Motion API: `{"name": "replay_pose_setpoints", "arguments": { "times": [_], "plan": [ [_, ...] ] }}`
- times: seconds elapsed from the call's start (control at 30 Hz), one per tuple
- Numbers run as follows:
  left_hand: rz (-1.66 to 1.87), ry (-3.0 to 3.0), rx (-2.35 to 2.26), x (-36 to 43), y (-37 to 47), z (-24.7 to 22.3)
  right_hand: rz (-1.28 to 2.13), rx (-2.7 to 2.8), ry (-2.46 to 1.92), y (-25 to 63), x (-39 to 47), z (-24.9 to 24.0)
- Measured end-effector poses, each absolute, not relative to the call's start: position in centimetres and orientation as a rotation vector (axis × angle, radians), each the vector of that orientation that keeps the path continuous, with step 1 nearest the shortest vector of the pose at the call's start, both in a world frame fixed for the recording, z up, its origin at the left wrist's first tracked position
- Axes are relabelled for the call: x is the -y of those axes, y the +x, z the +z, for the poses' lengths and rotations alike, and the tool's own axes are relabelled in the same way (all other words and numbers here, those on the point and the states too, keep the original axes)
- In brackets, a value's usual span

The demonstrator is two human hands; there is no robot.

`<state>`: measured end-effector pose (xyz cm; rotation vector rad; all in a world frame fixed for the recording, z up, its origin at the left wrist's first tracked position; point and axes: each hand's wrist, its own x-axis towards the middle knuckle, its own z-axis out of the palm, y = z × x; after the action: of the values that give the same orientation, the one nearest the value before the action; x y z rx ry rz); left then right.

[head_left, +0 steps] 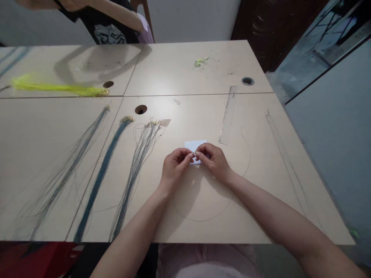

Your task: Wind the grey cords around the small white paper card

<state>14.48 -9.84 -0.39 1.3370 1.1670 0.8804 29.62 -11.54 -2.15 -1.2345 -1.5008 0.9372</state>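
Note:
My left hand and my right hand meet fingertip to fingertip above a small white paper or pad. Both are closed in a pinch. A tiny pale, shiny bit shows between the fingertips, too small to name. A thin grey line curves over the table from below my left hand, passes beneath my right forearm and ends up past it. It seems to run up into my fingers, but its near end is hidden.
Left lie bundles of thin line with gold-coloured tips: grey, dark blue, grey-blue and yellow. A clear ruler lies right of the paper, loose lines farther right. Yellow-green scraps sit farther back. Another person is across the table.

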Motion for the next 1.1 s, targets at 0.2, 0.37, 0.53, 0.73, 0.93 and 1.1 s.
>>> {"name": "replay_pose_setpoints", "arguments": {
  "times": [0.2, 0.37, 0.53, 0.73, 0.93, 1.1],
  "plan": [
    [0.856, 1.357, -1.188, 9.75, 14.45, -0.50, 0.916, 1.522, -1.230, 29.58, 11.57, -2.00],
    [0.843, 1.335, -1.173, 9.76, 14.37, -0.70, 0.891, 1.549, -1.246, 29.65, 11.61, -2.00],
    [0.835, 1.335, -1.160, 9.81, 14.33, -0.69, 0.887, 1.560, -1.254, 29.69, 11.60, -2.00],
    [0.847, 1.363, -1.143, 9.85, 14.35, -0.81, 0.895, 1.550, -1.267, 29.72, 11.58, -1.90],
    [0.878, 1.355, -1.145, 9.88, 14.50, -0.74, 0.900, 1.519, -1.262, 29.62, 11.62, -2.01],
    [0.900, 1.344, -1.150, 9.88, 14.62, -0.46, 0.900, 1.491, -1.243, 29.61, 11.58, -2.15]
  ]
}}
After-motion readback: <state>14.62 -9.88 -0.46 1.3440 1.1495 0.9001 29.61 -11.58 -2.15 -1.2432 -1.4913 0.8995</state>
